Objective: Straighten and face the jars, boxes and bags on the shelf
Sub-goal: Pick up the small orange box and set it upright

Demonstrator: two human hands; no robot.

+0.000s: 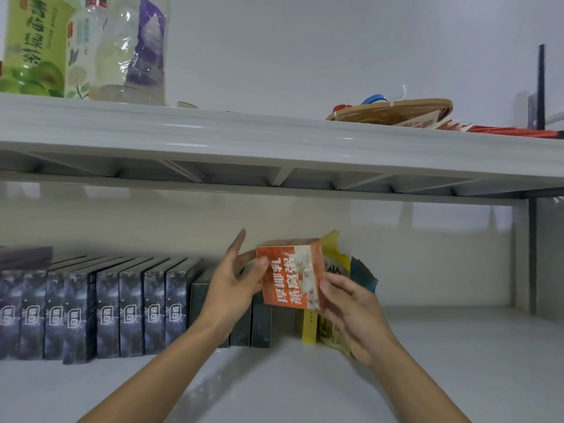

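Observation:
I hold an orange box point(291, 274) with white lettering up in the air above the lower shelf point(274, 377), its print turned sideways. My left hand point(235, 285) pinches its left edge with the thumb on the front and the fingers stretched behind. My right hand point(348, 303) grips its lower right corner. Behind the box stands a yellow bag point(337, 254) next to a blue-green bag point(363, 273), both partly hidden. A row of several dark upright boxes point(122, 306) fills the shelf's left side.
The upper shelf point(244, 138) carries a green tea carton point(33, 44), a bottle point(84, 50) and a clear plastic bag point(134, 53) at left, and a woven bamboo tray point(393, 111) with red packets point(488, 128) at right. A dark shelf post point(532, 254) stands at right.

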